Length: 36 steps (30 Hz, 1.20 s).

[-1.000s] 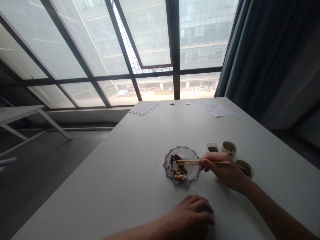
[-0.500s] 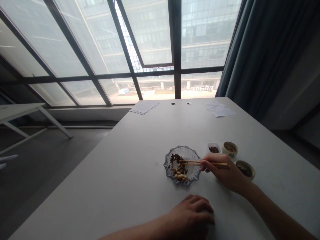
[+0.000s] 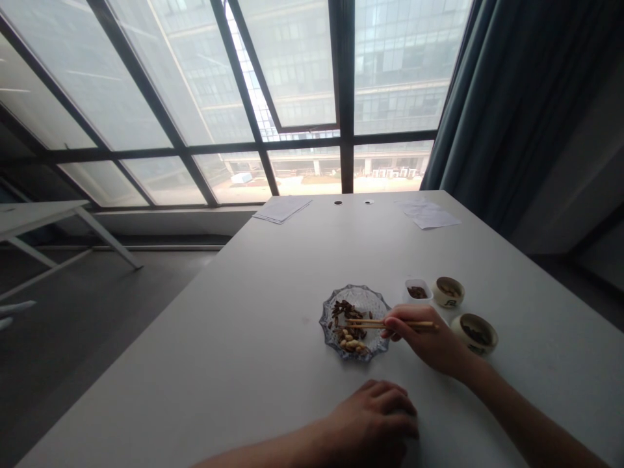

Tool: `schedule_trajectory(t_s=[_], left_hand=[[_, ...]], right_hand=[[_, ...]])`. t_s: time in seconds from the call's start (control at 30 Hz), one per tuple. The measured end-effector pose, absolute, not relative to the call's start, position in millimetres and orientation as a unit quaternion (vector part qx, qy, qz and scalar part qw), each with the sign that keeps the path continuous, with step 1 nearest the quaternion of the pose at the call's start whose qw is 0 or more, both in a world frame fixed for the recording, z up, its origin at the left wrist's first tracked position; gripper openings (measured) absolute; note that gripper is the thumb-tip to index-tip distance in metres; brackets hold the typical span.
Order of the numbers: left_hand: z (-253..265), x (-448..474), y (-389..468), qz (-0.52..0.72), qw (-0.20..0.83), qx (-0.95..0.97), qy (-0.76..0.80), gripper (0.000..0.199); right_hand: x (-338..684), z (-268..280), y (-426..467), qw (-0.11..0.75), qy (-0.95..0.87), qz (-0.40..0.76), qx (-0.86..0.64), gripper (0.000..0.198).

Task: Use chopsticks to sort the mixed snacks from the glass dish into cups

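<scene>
Gripping chopsticks [image 3: 423, 324] level, the right hand [image 3: 422, 338] gets their tips over the plate [image 3: 363, 297]; whether the left hand [image 3: 375, 416] grips, I can't tell.

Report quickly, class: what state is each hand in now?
Left hand: loosely curled over the smooth white table; palm hidden, grip cannot be told.
Right hand: closed, holding two slender light-brown wooden-looking chopsticks.

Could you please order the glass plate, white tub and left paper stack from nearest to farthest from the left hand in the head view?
1. Glass plate, just beyond the left hand.
2. White tub, farther off, to the right.
3. Left paper stack, at the far left.
</scene>
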<state>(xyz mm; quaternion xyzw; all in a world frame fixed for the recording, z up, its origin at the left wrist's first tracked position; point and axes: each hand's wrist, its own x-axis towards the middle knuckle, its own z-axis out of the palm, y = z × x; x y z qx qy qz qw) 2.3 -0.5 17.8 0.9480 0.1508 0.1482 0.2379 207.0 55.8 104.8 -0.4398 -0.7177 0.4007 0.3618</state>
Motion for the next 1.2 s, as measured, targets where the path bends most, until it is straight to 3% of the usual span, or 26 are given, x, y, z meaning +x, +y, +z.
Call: schedule_trajectory(t_s=[0.63, 0.93, 1.1, 1.2], left_hand=[[18, 2, 2, 0.142, 0.233, 0.951, 0.143, 0.023], [17, 3, 0, 0.142, 0.244, 0.947, 0.152, 0.022], [17, 3, 0, 0.137, 0.242, 0.948, 0.155, 0.022], [18, 2, 0, 0.140, 0.241, 0.948, 0.153, 0.022]], right_hand=[[217, 103, 65, 0.370, -0.697, 0.410, -0.457, 0.042], [217, 89, 68, 0.431, -0.617, 0.449, -0.481, 0.046], [242, 135, 54, 0.494, -0.596, 0.380, -0.507, 0.040], [276, 169, 40, 0.555, -0.550, 0.224, -0.582, 0.028]])
